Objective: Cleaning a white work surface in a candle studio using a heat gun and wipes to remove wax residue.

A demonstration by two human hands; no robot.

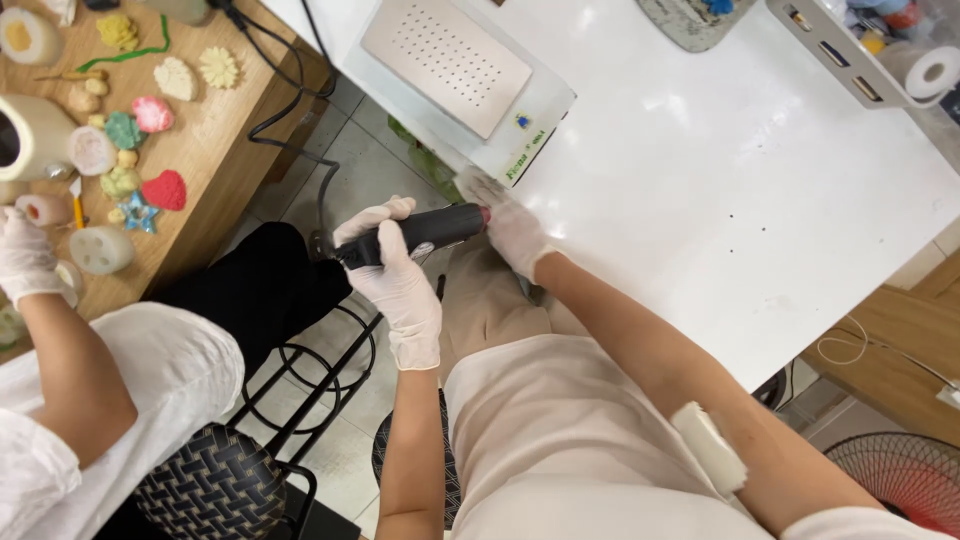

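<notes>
head: white table (760,200) fills upper right, perforated white device (460,70) at top centre, a co-worker's gloved hand (25,255) by coloured moulded shapes (150,115) at upper left | black handheld rotary tool (415,235), slim, cylindrical, mid-frame at the table edge | left hand (395,275) gloved, wrapped shut round its body; right hand (510,220) gloved, fingers closed at its tip, contents unclear

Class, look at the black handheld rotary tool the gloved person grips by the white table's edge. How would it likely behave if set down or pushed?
The rotary tool looks rigid, so it probably won't flex. Its rounded barrel shape suggests it may roll on the smooth white table. The left hand wraps it fully while the right hand steadies its tip, hinting at some weight.
</notes>
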